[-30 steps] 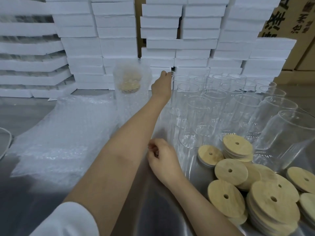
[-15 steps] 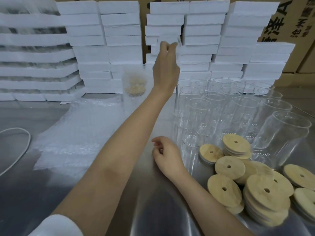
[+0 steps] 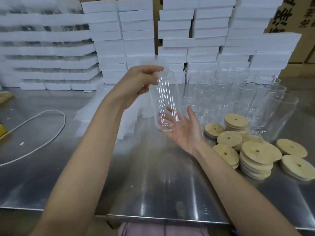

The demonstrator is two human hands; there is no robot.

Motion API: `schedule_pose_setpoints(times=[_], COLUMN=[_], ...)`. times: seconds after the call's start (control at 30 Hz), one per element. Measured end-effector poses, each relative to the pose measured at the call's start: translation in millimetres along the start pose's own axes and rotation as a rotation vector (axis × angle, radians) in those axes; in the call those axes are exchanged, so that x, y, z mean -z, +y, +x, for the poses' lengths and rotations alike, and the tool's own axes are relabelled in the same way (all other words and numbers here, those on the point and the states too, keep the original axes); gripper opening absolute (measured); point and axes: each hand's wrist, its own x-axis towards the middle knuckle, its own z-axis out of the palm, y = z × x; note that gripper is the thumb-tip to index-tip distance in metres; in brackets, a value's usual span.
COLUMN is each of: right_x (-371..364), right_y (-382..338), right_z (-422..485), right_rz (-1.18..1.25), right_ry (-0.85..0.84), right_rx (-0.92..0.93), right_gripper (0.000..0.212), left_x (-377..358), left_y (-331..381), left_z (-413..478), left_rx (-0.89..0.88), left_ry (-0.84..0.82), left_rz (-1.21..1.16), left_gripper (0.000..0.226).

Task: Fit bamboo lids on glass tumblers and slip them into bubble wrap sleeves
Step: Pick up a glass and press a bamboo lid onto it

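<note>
My left hand (image 3: pixel 138 82) grips the rim of a clear glass tumbler (image 3: pixel 164 103), holding it upright above the steel table (image 3: pixel 153 184). My right hand (image 3: pixel 185 128) is palm up with fingers spread, just under and behind the tumbler's base; contact cannot be told. Several more empty tumblers (image 3: pixel 238 97) stand in rows to the right. Bamboo lids (image 3: pixel 255 154) with centre holes lie in loose stacks at the right front. Bubble wrap sleeves (image 3: pixel 102 114) are piled behind my left forearm.
Stacks of white foam boxes (image 3: pixel 139 40) line the back of the table, cardboard cartons (image 3: pixel 293 14) behind them. A white cord (image 3: pixel 42 130) loops on the table at the left. The table's front edge (image 3: pixel 153 217) is close to my body.
My left hand has lifted a tumbler from the back rows and brought it toward me. My right hand rose off the table and turned palm up under the glass. The view tilted down.
</note>
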Motion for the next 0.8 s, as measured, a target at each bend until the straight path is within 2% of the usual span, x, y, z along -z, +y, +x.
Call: schedule_pose_setpoints(times=[0.03, 0.1, 0.17, 0.23, 0.3, 0.4, 0.53, 0.6, 0.7, 0.73, 0.8], right_x=[1, 0, 0, 0, -1, 4, 4, 5, 5, 6, 7], right_y=[2, 6, 8, 8, 7, 7, 9, 13, 16, 17, 15], right_z=[-1, -4, -4, -3, -4, 2, 6, 6, 5, 5, 7], right_rz=[-0.021, -0.109, -0.167, -0.223, -0.298, -0.308, -0.383, -0.478, -0.589, -0.591, -0.575], right_ry=[-0.060, -0.096, -0.043, 0.002, 0.042, 0.074, 0.178, 0.192, 0.196, 0.196, 0.196], right_rx=[-0.020, -0.024, 0.017, 0.074, 0.121, 0.196, 0.305, 0.353, 0.376, 0.373, 0.372], right_gripper=[0.070, 0.074, 0.065, 0.044, 0.035, 0.033, 0.064, 0.070, 0.072, 0.066, 0.045], left_x=[-1, -8, -21, -38, -57, -78, -83, -86, -86, -85, -79], left_y=[-12, -35, -55, -77, -101, -126, -138, -140, -137, -136, -136], left_z=[-2, -3, -2, -3, -11, -18, -17, -22, -28, -28, -27], left_rx=[0.012, -0.010, -0.063, -0.138, -0.171, -0.056, -0.002, 0.019, 0.034, 0.024, 0.001], left_ry=[-0.030, -0.022, 0.096, 0.250, 0.372, 0.347, 0.253, 0.186, 0.137, 0.130, 0.106], left_rz=[-0.019, -0.082, -0.198, -0.339, -0.349, -0.411, -0.431, -0.400, -0.343, -0.342, -0.341], left_gripper=[0.042, 0.039, 0.036, 0.037, 0.037, 0.026, 0.028, 0.043, 0.101, 0.110, 0.102])
